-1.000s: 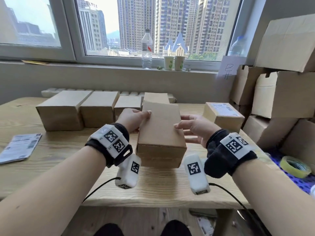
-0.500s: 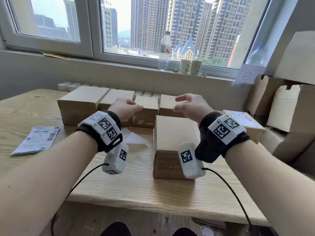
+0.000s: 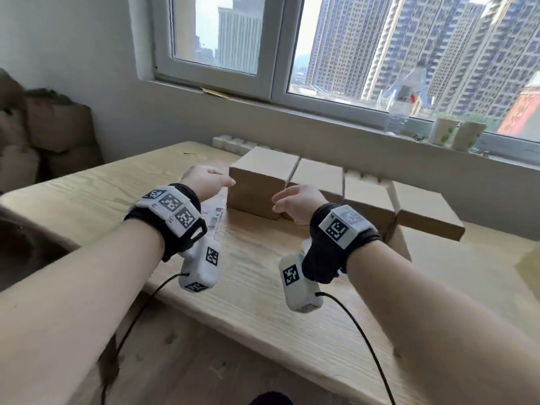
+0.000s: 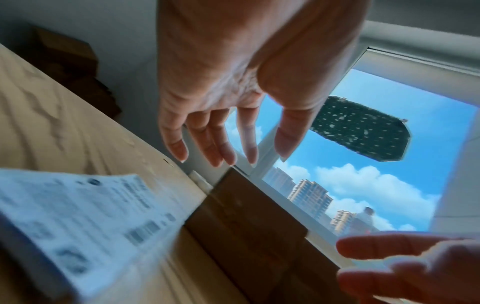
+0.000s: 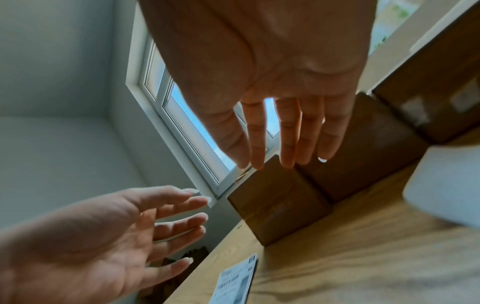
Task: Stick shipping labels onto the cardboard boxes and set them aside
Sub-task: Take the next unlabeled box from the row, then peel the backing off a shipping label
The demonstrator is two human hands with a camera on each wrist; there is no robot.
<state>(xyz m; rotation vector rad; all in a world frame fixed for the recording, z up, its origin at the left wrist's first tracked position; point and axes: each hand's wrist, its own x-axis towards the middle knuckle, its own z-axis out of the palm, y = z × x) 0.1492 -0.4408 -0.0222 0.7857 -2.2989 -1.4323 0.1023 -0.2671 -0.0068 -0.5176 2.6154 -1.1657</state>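
Several plain cardboard boxes stand in a row at the back of the wooden table point(image 3: 263, 287); the leftmost box point(image 3: 257, 182) point(image 4: 246, 216) point(image 5: 275, 201) lies just beyond both hands. A stack of white shipping labels point(image 3: 216, 214) point(image 4: 78, 216) point(image 5: 236, 281) lies on the table under my left wrist. My left hand point(image 3: 209, 182) point(image 4: 215, 144) hovers over the labels, fingers straight and spread, holding nothing. My right hand point(image 3: 292, 200) point(image 5: 280, 148) hovers beside it in front of the leftmost box, also empty with relaxed fingers. Another box point(image 3: 426, 211) sits nearer, to the right.
A window sill runs behind the table with a water bottle point(image 3: 397, 112) and two small plant cups point(image 3: 441, 131). Dark brown cartons or sacks point(image 3: 43, 135) are piled in the left corner. White blocks point(image 3: 230, 141) line the wall behind the boxes. The table's near edge crosses below my wrists.
Both hands let go of the box they held in front of me and swung left, open, to above the label stack. My head turned left with them.
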